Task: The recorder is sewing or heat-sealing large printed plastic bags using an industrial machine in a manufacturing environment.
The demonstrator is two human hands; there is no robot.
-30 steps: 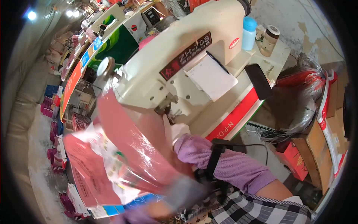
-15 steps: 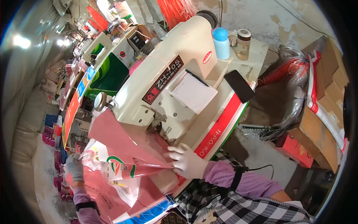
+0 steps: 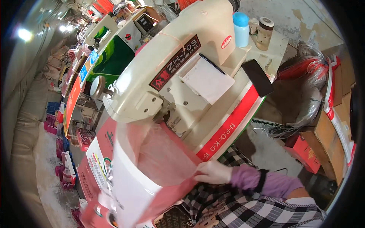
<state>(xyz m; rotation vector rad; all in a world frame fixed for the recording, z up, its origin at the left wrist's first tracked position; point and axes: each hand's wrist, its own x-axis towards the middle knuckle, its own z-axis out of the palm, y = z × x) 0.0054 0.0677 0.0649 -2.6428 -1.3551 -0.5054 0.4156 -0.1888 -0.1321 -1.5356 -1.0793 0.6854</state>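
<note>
While your right hand point(image 3: 215, 173) is closed in a white glove, thumb and fingers pinched on the rim, the pink plastic bag point(image 3: 137, 186) gapes below the head of the cream sewing machine point(image 3: 171, 64). Your left hand can't be made out; cannot tell its grip. Bag film is glossy, curved, white-panelled outside, pink along the edge by your fingers; a filmy, creased, translucent liner point(image 3: 161, 152) shows inside its mouth. More flat printed pink-and-white film point(image 3: 89, 182) lies left of it, lower part blurred. Your sleeve point(image 3: 249, 179) is fuzzy purple terry, dark strap around it. Machine casing is smooth, rounded hard shell; a white paper pad point(image 3: 209, 81) rests against it, slim black pen point(image 3: 212, 63) on top, flat dark phone point(image 3: 257, 78) just beside. Containers: rounded light-blue bottle point(image 3: 241, 32), opaque, contents unclear; next to it a see-through jar point(image 3: 264, 36), dark lid, tan tint inside, too small to tell what. Lower right, red box point(image 3: 303, 154) beside a brown cardboard box point(image 3: 321, 154); can't see into either.
</note>
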